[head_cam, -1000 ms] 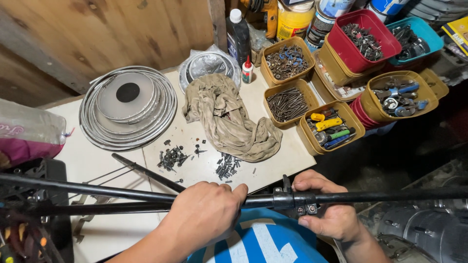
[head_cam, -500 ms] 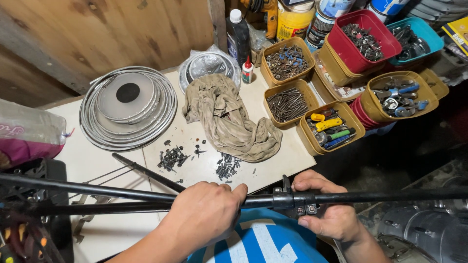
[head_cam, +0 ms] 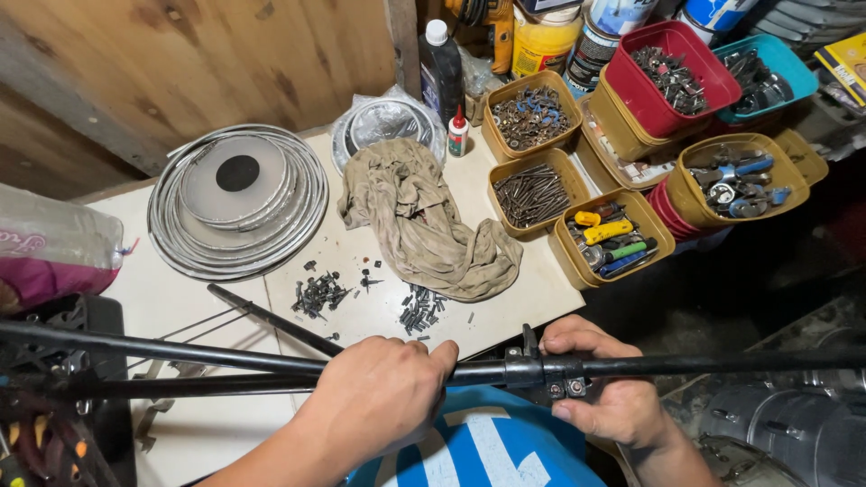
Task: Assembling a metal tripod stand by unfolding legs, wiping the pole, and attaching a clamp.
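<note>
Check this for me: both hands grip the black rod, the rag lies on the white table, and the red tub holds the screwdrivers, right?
Not quite. In the head view the screwdrivers lie in a tan tub; the red tub holds small metal parts. The left hand and right hand do grip the black rod, and the rag lies on the white table.

Bright, even light from above; sharp centre, dim right side, wide-angle edge distortion.

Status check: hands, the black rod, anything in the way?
Left hand closed around black rod. Right hand gripping at the rod's clamp fitting. Rod level across the bench edge. Loose screws and rag lie behind it, apart.
</note>
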